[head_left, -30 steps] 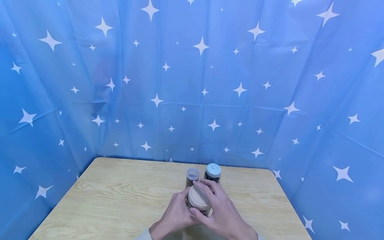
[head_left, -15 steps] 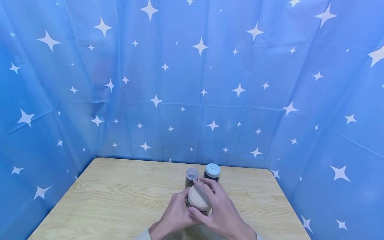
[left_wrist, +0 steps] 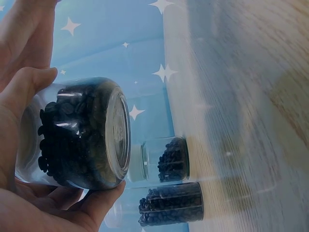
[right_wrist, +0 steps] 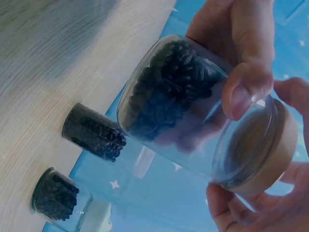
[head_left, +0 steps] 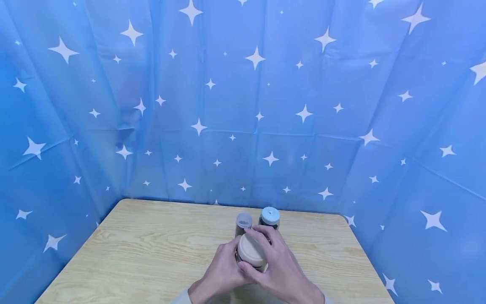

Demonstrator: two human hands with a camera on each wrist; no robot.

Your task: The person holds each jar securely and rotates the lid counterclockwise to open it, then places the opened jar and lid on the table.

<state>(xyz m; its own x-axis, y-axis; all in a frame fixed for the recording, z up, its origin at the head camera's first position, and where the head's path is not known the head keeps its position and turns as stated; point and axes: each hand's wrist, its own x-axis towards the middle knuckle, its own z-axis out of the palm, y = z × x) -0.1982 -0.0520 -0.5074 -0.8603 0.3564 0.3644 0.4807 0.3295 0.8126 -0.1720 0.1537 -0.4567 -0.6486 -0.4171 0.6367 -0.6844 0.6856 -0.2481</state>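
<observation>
A clear glass jar [right_wrist: 169, 87] partly filled with dark coffee beans is held up, apart from the table. My left hand [head_left: 225, 266] grips its glass body, thumb on one side and fingers on the other, as the left wrist view shows. On its mouth sits a beige lid [head_left: 252, 250]. My right hand [head_left: 282, 270] holds this lid by its rim, fingers on the far side and thumb near. In the head view both hands hide most of the glass.
Behind the hands, a slim jar [head_left: 243, 221] with a translucent lid and a jar with a light-blue lid [head_left: 270, 215] stand on the wooden table [head_left: 159, 245]. Both contain dark beans. A blue star-patterned curtain [head_left: 235, 105] hangs around the table's back and sides.
</observation>
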